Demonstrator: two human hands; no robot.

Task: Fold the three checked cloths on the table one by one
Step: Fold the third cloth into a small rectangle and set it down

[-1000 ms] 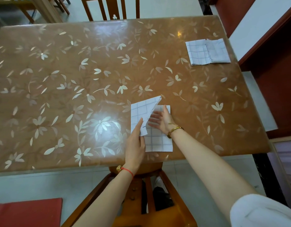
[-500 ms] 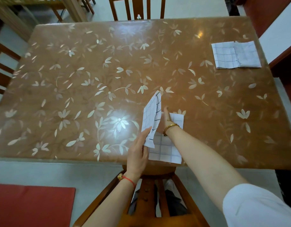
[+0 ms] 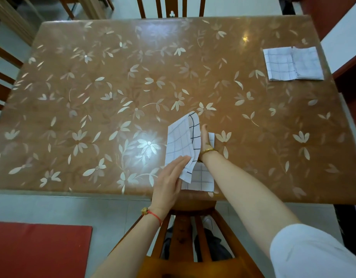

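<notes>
White cotton with a dark check - the checked cloth (image 3: 203,177) I'm working lies at the near edge of the tabletop (image 3: 92,97), right in front of me. Its right half lies flat; its left half stands as a raised flap (image 3: 179,141), nearly upright and leaning a little left.

Left grip (image 3: 170,183): wide, fingers (image 3: 181,162) straight and laid against the flap's outer left face, low down. Thumb hidden, so I can't say whether it pinches from behind.

Right grip (image 3: 205,140): also wide, straight-fingered, set on the flat half just right of the flap's foot, fingertips pointing away from me. The flap hides part of the palm.

What matters for the move: the crease runs near-to-far, away from my body, and the flap stands between my two grips. It has to fall rightward onto the flat half. The left grip is the one on the pushing side. The right grip sits exactly where the flap must land - I judge it should hold the crease line, then slide out to the right as the flap comes over.

Risk: the top corner curls over and could buckle rather than land square.

Two folded cloths (image 3: 291,64) sit side by side, well apart at the far right corner, so I take this to be the last of the three.
</notes>
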